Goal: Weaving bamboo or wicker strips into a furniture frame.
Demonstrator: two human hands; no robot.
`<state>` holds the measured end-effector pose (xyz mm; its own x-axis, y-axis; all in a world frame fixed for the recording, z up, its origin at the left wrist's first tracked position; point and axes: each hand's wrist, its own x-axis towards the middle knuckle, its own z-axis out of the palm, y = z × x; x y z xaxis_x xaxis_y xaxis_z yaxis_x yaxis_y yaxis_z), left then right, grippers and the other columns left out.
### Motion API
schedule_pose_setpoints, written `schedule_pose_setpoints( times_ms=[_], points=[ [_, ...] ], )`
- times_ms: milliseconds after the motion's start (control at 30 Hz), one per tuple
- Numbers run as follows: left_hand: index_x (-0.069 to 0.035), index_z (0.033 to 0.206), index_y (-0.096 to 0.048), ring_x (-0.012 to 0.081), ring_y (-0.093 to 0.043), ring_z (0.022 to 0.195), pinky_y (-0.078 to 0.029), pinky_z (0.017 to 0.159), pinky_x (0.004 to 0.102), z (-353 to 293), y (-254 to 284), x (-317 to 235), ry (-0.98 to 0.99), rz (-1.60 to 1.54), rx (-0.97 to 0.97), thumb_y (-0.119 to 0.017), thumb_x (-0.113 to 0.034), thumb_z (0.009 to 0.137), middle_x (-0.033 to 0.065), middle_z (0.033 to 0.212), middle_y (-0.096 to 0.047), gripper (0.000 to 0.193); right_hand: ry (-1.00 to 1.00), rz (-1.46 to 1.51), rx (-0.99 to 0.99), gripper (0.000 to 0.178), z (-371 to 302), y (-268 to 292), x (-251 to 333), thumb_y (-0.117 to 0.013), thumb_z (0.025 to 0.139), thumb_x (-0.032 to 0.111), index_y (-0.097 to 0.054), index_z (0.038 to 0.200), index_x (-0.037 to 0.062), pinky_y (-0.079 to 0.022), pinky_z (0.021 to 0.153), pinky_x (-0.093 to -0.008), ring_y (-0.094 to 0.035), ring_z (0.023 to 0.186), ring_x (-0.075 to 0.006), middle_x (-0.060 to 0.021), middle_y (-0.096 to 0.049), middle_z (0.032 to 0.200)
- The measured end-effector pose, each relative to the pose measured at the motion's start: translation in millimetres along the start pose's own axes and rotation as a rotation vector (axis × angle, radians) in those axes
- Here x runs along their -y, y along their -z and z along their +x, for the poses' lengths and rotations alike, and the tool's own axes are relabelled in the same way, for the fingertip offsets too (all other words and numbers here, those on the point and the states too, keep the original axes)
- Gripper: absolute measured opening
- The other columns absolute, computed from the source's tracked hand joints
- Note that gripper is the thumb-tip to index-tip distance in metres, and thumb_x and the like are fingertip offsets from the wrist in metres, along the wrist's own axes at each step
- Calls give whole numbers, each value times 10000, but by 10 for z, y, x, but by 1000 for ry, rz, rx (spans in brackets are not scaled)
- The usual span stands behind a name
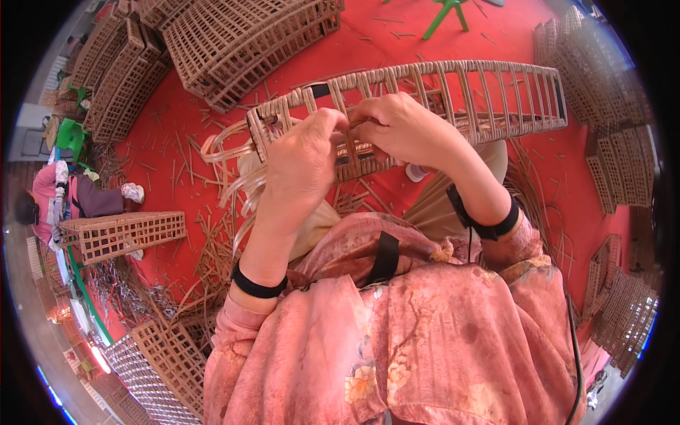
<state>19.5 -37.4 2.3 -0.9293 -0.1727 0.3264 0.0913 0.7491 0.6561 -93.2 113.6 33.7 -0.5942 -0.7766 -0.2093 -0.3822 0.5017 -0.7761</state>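
Observation:
A long, narrow rattan basket [506, 131] with a wrapped rim and open slats lies across my lap, its left end nearer my left hand. My left hand [301, 152] is closed over its left part, fingertips pinched together at the slats. Right beside it, my right hand [400, 131] is closed too, its curled fingers almost meeting the left ones. Whatever the fingertips pinch is hidden behind them. Pale loose rattan strands [237, 152] loop out from the basket's left end. A dark patch [321, 90] shows on the rim just above my hands.
Stacked woven baskets stand at the upper left [248, 46] and along the right [595, 81]. Cut rattan scraps [212, 258] litter the red floor [159, 159]. At the left, a person [78, 191] sits by another basket [131, 234]. A green stool [446, 15] stands at the far side.

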Motion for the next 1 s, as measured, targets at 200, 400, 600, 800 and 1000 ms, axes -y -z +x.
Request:
schedule_pose_setpoints(
  times_ms=[200,400,600,800,1000],
  points=[
    [-73,1030,-628,309,-682,781,-535,687,375,78,-82,-138,-70,84,-50,-651,-54,909,110,901,-683,124,212,-280,-387,161,-299,-62,-171,-674,879,186,-683,848,28,-511,597,-455,-657,641,-367,-197,-618,651],
    [-44,1040,-663,155,-622,685,-512,669,292,189,-289,-243,-140,-328,-32,-667,-93,943,31,822,-657,109,105,-33,-465,169,-594,320,-111,-647,935,158,-685,886,1,-485,549,-377,-632,565,-262,-152,-625,664],
    [-57,1095,-637,66,-568,680,-463,610,244,145,-163,-451,336,-235,-52,-679,-95,916,4,730,-633,188,15,73,-474,219,-444,272,-322,-584,971,162,-696,1023,-19,-515,576,-365,-684,622,-221,-168,-666,717],
    [-56,1074,-628,128,-600,649,-492,626,289,231,-325,-402,245,-130,65,-690,-78,902,48,725,-637,184,69,-260,-274,290,-244,294,-364,-548,935,184,-684,1065,-36,-559,634,-397,-722,707,-281,-209,-686,743],
    [-40,1056,-620,203,-654,725,-514,659,306,240,-382,-335,176,-25,64,-713,-109,900,116,850,-665,195,-200,5,-47,263,-280,408,-307,-585,902,189,-694,956,-44,-554,670,-417,-692,705,-347,-192,-659,671]
  ],
)
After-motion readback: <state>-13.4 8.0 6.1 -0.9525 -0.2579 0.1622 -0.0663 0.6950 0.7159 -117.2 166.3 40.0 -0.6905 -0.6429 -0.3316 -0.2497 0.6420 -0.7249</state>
